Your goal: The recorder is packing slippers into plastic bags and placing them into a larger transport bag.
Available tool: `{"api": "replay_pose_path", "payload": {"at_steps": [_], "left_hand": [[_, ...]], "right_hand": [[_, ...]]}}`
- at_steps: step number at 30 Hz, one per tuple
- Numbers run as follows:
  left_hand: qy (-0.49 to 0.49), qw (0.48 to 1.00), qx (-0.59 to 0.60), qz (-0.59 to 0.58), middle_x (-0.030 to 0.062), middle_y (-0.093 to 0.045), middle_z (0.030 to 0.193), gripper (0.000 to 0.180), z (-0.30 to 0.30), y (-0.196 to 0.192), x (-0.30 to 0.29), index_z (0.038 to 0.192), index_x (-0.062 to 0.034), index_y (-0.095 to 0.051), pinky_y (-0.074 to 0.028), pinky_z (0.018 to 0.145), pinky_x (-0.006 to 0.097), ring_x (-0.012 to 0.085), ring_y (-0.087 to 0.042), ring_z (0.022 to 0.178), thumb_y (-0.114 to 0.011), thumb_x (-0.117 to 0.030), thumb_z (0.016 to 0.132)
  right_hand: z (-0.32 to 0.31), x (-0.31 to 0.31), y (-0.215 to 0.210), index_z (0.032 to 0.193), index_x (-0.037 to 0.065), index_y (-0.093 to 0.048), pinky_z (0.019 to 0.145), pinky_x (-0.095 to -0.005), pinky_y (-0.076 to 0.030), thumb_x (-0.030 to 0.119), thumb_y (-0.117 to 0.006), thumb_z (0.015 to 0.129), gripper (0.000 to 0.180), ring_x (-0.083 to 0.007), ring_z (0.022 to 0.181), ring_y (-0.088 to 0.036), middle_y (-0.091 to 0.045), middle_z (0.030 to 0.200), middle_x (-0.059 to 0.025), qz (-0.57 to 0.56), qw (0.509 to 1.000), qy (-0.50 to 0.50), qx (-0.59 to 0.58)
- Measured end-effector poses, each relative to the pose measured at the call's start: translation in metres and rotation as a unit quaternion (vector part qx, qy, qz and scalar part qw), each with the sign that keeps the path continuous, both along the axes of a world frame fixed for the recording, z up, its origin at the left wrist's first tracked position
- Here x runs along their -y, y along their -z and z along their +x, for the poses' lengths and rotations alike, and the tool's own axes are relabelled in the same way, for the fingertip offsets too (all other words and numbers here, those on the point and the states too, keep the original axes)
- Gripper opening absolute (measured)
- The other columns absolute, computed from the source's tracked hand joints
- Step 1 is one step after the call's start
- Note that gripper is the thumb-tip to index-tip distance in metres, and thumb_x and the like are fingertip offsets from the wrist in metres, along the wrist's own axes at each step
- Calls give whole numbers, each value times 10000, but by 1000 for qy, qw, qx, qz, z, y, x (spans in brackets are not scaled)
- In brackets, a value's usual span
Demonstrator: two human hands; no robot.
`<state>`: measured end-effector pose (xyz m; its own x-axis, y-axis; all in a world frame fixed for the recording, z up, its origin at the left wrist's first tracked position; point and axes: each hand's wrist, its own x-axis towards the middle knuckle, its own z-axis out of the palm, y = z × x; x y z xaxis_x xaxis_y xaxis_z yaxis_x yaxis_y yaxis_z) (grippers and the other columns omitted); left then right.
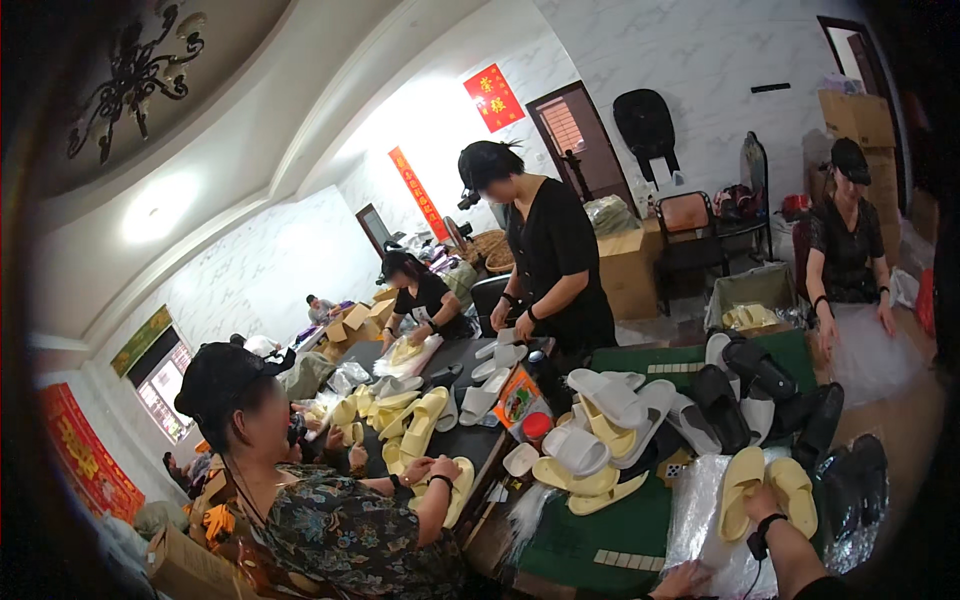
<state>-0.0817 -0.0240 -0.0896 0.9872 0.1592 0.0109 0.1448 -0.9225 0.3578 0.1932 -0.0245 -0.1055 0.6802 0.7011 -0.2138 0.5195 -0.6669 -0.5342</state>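
At the lower right, my right hand [766, 506] is closed on a pair of pale yellow slippers [741, 490], its fingers between the two. The pair rests over a stack of clear plastic bags [697, 510]. My left hand [684, 579] lies low at the near edge of those bags, fingers stretched out, with nothing visible in its grasp. Just right of the yellow pair are dark slippers in clear plastic [856, 485]. Beyond my hands, white slippers [577, 450], yellow slippers [590, 482] and black slippers [722, 405] lie heaped together.
Green table surface [600, 530] spreads around the bags, with a row of white tiles [628, 560]. A red-lidded jar [537, 428] stands near the heap. Co-workers handle slippers and plastic at the dark table [460, 385] and at the right. A bin [750, 290] holds yellow slippers.
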Motion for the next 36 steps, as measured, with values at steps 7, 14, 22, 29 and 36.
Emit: {"api": "replay_pose_path", "payload": {"at_steps": [7,14,22,29,36], "left_hand": [[-41,995,68,60,119,-509,954,290,-1,-11,-5,1024,-204,-627,-418,735,431,305,-495,897,-462,-182,786],[-82,994,46,-54,179,-506,1056,303,1,4,-4,1054,-132,-568,-390,804,475,367,-479,972,-426,-290,839],[-151,978,-34,-140,250,-463,1203,687,0,32,-3,1234,-5,-422,-318,934,487,419,-412,1126,-491,-533,798],[-156,975,-75,-142,235,-402,1282,720,3,40,-18,1282,-31,-390,-278,960,517,423,-349,1186,-470,-562,803],[10,992,-123,-32,235,-301,1351,519,-4,14,5,1283,-148,-425,-249,965,552,444,-277,1223,-423,-449,860]], "right_hand": [[-13,0,-50,1012,25,-563,881,-444,-380,277,-569,725,382,-361,1011,-508,-563,1031,-183,-35,986,29,163],[-18,10,-41,1176,131,-438,845,-439,-390,328,-603,716,527,-323,978,-529,-564,1021,-156,-112,968,52,216],[-2,36,-20,1084,85,-547,722,-477,-426,169,-587,693,402,-361,901,-531,-584,878,-191,28,982,69,171],[-16,39,-60,1145,54,-544,923,-433,-327,136,-589,729,426,-409,1127,-362,-345,1241,-271,-5,973,138,183],[43,71,66,1086,19,-567,942,-418,-330,69,-626,710,383,-387,1109,-391,-344,1240,-256,126,974,173,70]]}}
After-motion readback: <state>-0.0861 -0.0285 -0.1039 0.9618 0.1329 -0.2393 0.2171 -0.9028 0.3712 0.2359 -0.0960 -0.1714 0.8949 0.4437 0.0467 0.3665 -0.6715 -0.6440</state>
